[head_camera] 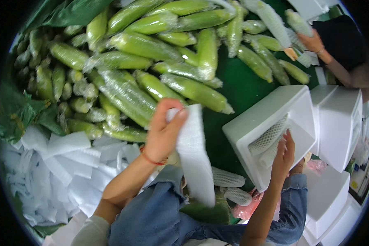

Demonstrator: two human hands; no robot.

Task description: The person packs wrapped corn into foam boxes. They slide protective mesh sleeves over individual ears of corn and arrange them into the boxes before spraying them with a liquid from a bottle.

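Observation:
My left hand grips a flattened white foam sleeve by its upper end, and the sleeve hangs down over my jeans. My right hand reaches into the mouth of a white foam box tilted on its side. Its fingers lie against foam-netted items inside; whether they grip one is hidden. Beyond my left hand lies a large heap of long green vegetables wrapped in clear film.
Loose white foam sleeves pile at the left. Two netted pieces lie near my knees by a pink plastic bag. More foam boxes stand at the right. Another person's hand holds a netted vegetable at upper right.

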